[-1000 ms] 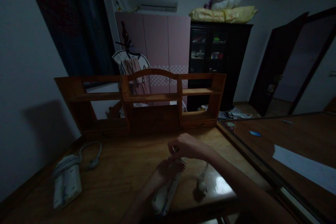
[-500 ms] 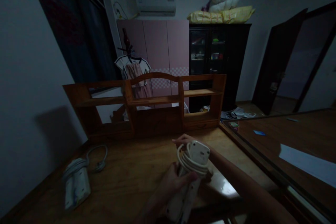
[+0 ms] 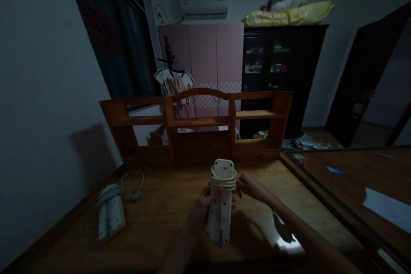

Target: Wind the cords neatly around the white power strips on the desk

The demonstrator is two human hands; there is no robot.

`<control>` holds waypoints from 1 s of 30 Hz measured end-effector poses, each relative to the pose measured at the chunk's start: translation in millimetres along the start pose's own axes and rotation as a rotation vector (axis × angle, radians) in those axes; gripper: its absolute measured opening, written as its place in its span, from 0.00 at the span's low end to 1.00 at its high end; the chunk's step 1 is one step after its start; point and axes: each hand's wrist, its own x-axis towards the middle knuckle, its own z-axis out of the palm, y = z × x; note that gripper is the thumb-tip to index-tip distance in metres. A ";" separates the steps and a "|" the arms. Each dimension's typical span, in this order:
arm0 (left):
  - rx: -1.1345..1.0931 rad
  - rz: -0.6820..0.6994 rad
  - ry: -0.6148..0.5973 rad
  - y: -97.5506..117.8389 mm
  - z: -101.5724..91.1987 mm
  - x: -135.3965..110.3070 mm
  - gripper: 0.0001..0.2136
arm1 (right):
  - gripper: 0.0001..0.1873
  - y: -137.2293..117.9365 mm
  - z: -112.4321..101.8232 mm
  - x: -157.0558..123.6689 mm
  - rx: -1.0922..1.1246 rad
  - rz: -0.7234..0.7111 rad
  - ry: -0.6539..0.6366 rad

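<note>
Left hand grips a white oblong plastic power strip; right hand, grip unclear; flat brown wooden tabletop stretches leftward.

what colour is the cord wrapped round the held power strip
Off-white: the cord shows best in the head view, coiled around the power strip.

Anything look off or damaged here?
No clear spill or breakage. One oddity: something blue shows at the lower end of the power strip in the left hand; too dim to tell whether that's damage. Also, pale items lie in an untidy heap on the floor beside the dark cabinet.
</note>
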 end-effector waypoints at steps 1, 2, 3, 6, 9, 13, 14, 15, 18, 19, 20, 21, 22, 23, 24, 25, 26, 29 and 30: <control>0.007 -0.016 0.009 -2.8 -4.7 3.8 0.21 | 0.34 -0.3 -5.0 -2.9 -0.035 0.019 0.004; 0.021 -0.034 0.019 -6.0 -9.2 8.2 0.22 | 0.35 -1.6 -9.1 -5.6 -0.097 0.046 0.011; 0.035 -0.054 0.033 -9.3 -13.3 12.9 0.23 | 0.34 -3.8 -12.1 -8.0 -0.170 0.076 0.016; 0.041 -0.121 0.095 -18.8 -22.8 26.6 0.24 | 0.28 -14.3 -13.5 -14.6 -0.347 0.135 0.011; 0.011 -0.217 0.136 -24.2 -28.5 34.8 0.24 | 0.21 -24.4 -7.3 -21.1 -0.391 0.124 0.002; 0.019 -0.310 0.130 -23.3 -36.3 35.1 0.24 | 0.17 -28.5 -1.2 -29.4 -0.424 0.089 -0.003; 0.028 -0.308 0.135 -22.0 -39.1 34.2 0.24 | 0.14 -28.0 -1.3 -31.0 -0.415 0.073 -0.007; 0.038 -0.297 0.143 -20.4 -42.1 33.4 0.24 | 0.12 -27.3 -2.0 -32.1 -0.401 0.059 -0.013; 0.077 -0.262 0.168 -15.1 -51.3 31.5 0.24 | 0.08 -25.7 -5.6 -32.5 -0.352 0.040 -0.029; 0.091 -0.248 0.177 -13.2 -53.6 30.8 0.24 | 0.09 -25.8 -6.5 -31.9 -0.334 0.039 -0.031; 0.108 -0.229 0.180 -11.4 -55.4 30.1 0.24 | 0.09 -26.3 -7.1 -31.1 -0.310 0.034 -0.021; 0.126 -0.207 0.182 -9.5 -56.6 29.0 0.24 | 0.08 -27.3 -7.3 -30.2 -0.280 0.025 -0.003; 0.145 -0.185 0.182 -7.7 -57.3 27.6 0.24 | 0.07 -28.8 -7.1 -29.4 -0.255 0.014 0.025; 0.165 -0.167 0.181 -6.1 -57.6 26.0 0.24 | 0.08 -30.7 -6.6 -28.9 -0.240 -0.001 0.057; 0.181 -0.161 0.178 -4.5 -57.8 24.2 0.25 | 0.10 -33.1 -5.9 -28.5 -0.244 -0.015 0.084; 0.192 -0.163 0.179 -3.2 -58.0 22.3 0.25 | 0.10 -35.9 -5.2 -28.5 -0.269 -0.027 0.101; 0.198 -0.175 0.186 -2.2 -58.4 20.6 0.26 | 0.09 -39.0 -4.7 -28.9 -0.307 -0.039 0.106; 0.169 -0.239 0.182 -1.1 -60.4 16.4 0.26 | 0.05 -49.3 -4.9 -31.4 -0.409 -0.071 0.093; 0.150 -0.258 0.176 -1.2 -60.9 15.5 0.26 | 0.05 -52.7 -5.5 -32.6 -0.427 -0.080 0.095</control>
